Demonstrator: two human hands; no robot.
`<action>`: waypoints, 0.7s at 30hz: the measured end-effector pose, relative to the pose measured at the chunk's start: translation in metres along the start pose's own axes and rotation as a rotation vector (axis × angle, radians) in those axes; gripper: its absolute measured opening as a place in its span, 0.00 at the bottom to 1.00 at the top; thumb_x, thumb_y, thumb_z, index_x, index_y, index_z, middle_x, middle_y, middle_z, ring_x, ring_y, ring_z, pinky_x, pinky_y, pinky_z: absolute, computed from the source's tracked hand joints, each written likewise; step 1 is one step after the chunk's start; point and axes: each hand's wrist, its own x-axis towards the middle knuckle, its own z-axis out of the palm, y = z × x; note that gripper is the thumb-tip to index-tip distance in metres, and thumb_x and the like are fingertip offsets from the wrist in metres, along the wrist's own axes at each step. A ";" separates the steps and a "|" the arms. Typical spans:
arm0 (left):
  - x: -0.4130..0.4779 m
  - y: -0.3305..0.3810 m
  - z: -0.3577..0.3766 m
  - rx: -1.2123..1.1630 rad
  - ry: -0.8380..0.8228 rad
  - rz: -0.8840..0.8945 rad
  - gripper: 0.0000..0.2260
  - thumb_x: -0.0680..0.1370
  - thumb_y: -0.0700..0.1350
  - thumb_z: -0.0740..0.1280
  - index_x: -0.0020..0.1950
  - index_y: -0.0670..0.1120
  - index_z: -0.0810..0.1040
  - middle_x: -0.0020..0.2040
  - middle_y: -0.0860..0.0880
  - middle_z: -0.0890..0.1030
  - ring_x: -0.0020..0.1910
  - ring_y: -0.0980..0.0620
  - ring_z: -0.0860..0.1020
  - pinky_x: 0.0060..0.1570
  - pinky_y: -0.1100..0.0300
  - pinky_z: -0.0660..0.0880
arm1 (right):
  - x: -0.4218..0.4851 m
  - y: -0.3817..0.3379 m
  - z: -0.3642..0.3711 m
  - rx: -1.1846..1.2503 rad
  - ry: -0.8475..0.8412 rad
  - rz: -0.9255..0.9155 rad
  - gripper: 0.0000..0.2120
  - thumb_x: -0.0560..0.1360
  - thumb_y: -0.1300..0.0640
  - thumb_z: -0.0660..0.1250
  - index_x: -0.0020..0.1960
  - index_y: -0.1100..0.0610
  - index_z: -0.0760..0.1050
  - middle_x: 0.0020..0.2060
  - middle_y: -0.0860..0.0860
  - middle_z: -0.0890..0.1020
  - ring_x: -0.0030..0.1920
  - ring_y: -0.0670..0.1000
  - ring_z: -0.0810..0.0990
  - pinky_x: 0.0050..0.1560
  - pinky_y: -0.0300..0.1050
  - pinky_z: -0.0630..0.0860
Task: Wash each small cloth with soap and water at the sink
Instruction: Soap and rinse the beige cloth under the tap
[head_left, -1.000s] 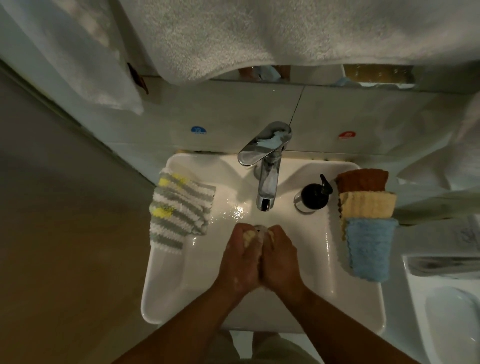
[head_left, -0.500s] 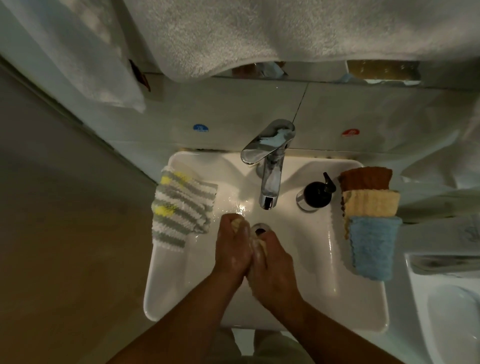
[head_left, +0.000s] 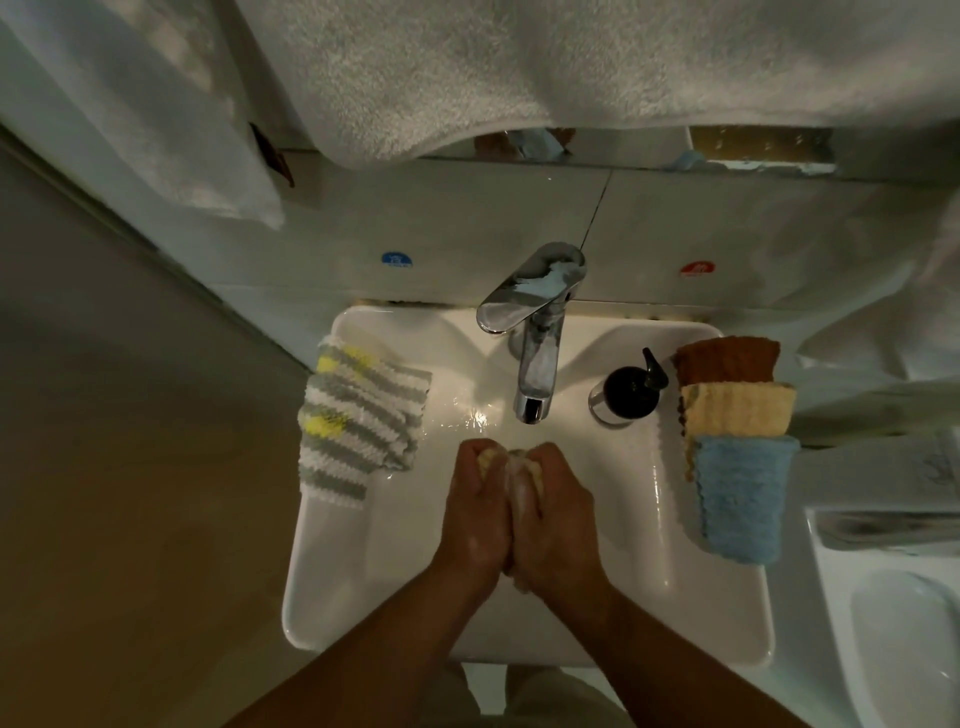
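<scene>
Yellow cloth (head_left: 487, 461) bunches over the sink (head_left: 363, 571). My left hand (head_left: 475, 519) and right hand (head_left: 558, 525) both clench it tight

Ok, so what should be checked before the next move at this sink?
1. Grip on the small cloth: the left hand and the right hand both hold it. Ok.
2. It is over the sink, in front of the tap. Ok.
3. Water running: cannot tell.
4. The soap bottle stands upright beside the tap. Ok.
5. The stacked cloths lie on the right rim. Ok.
6. The striped cloths hang over the left rim; whether they are secure: cannot tell.
</scene>
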 end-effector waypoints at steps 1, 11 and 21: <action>-0.007 0.002 0.002 0.008 -0.041 0.011 0.03 0.84 0.45 0.61 0.55 0.50 0.74 0.48 0.47 0.82 0.45 0.53 0.83 0.40 0.59 0.80 | 0.014 0.007 -0.001 -0.023 0.028 0.066 0.09 0.83 0.51 0.61 0.47 0.53 0.72 0.35 0.45 0.79 0.35 0.44 0.79 0.38 0.45 0.77; 0.006 0.007 -0.002 0.056 0.035 0.024 0.02 0.83 0.46 0.63 0.53 0.52 0.75 0.48 0.48 0.82 0.48 0.47 0.82 0.50 0.48 0.81 | -0.014 -0.005 -0.001 0.064 -0.022 0.012 0.13 0.80 0.47 0.54 0.51 0.54 0.72 0.35 0.43 0.78 0.36 0.42 0.80 0.33 0.34 0.73; 0.009 0.005 -0.010 0.109 0.045 0.060 0.06 0.82 0.44 0.64 0.50 0.55 0.75 0.46 0.50 0.82 0.46 0.51 0.82 0.46 0.52 0.81 | -0.006 -0.004 0.002 0.035 -0.047 0.090 0.06 0.84 0.56 0.59 0.51 0.55 0.72 0.37 0.46 0.80 0.35 0.45 0.80 0.37 0.48 0.78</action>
